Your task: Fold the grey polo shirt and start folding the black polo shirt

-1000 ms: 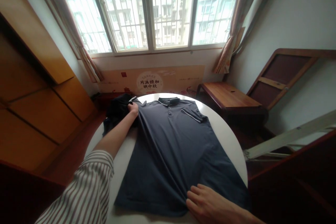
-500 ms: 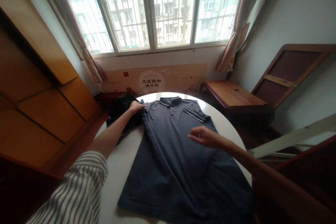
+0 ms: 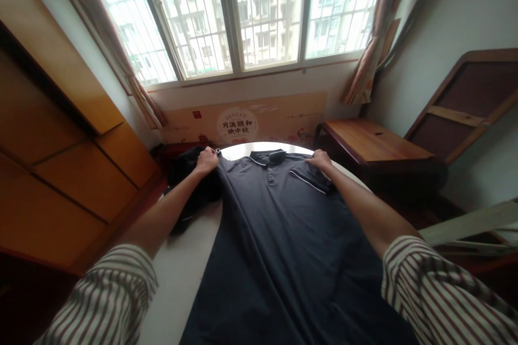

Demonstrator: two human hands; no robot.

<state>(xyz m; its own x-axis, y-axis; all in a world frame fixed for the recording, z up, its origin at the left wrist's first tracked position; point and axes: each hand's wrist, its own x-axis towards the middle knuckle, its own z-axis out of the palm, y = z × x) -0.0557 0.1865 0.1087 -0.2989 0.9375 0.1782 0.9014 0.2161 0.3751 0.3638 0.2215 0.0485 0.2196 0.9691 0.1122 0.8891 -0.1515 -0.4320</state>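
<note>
A dark grey polo shirt [image 3: 275,237] lies face up on a round white table [image 3: 182,269], collar toward the window. My left hand [image 3: 206,160] is closed on the shirt's left shoulder at the far edge. At the right shoulder, my right hand [image 3: 319,160] rests on the cloth with fingers curled over it. Both arms stretch forward in striped sleeves.
A heap of black clothing [image 3: 190,183] lies on the table's far left. A wooden side table [image 3: 372,143] stands at right, wooden cabinets [image 3: 60,161] at left. A printed cardboard panel [image 3: 243,121] leans below the barred window. A framed board [image 3: 465,102] leans on the right wall.
My right hand has gone from the shirt's near hem up over the chest to the right shoulder. The left hand kept its hold on the left shoulder. The view moved closer.
</note>
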